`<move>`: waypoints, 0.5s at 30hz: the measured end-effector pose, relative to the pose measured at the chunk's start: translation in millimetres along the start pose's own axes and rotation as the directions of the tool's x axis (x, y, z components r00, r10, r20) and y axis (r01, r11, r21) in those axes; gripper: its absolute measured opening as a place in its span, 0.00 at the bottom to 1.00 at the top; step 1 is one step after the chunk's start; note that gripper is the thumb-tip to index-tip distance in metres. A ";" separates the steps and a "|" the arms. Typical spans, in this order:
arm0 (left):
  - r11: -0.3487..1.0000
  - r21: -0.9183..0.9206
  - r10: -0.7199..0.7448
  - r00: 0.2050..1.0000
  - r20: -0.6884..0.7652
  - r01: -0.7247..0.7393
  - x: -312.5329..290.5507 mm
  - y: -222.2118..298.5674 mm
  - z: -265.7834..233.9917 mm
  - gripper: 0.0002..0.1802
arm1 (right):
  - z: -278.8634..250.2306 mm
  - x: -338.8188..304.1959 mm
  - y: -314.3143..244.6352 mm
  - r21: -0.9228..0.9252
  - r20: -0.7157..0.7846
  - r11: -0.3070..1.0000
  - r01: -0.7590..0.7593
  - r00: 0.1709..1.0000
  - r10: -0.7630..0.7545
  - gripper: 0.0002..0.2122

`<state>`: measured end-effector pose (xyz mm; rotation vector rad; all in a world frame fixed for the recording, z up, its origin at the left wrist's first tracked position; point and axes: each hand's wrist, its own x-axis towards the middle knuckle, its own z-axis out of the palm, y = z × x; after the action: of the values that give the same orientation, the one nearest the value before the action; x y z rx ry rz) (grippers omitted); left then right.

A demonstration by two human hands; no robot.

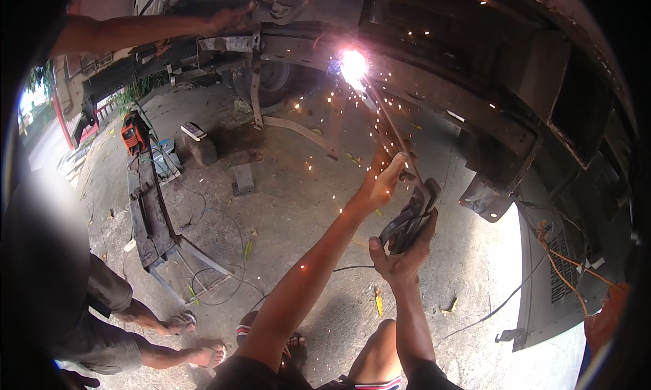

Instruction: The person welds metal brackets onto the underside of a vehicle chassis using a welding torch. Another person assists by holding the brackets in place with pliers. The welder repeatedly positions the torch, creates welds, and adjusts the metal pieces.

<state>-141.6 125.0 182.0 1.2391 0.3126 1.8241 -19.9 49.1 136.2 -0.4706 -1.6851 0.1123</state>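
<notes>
In my right hand [407, 254] is a dark welding electrode holder [422, 203], the fingers closed around it and the thumb along its side. My left hand [386, 176] is closed about the long thin welding rod [388, 115] just above the holder; some of its fingers are hidden behind the rod. The rod slants up and left to a bright white-pink arc [354, 66] on the underside of a rusty metal vehicle frame [420, 88]. Sparks fly around the arc and past both hands. Glare hides the metal at the rod's tip.
Another person's arm [135, 34] reaches to the frame at upper left; someone's legs [135, 322] stand at lower left. An orange welding machine [135, 133] sits by a long metal stand [150, 217]. A cable [230, 302] crosses the concrete. Metal brackets [488, 199] hang at right.
</notes>
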 end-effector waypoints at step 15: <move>0.986 0.166 -0.001 1.000 -0.002 0.001 1.6 15.3 10.1 0.26 | 2.6 -5.7 0.0 0.204 -0.236 0.975 -0.092 0.962 0.140 0.57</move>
<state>-141.2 114.9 197.4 1.3509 0.4738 1.8279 -21.8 47.5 130.5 -0.4200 -1.3843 0.2877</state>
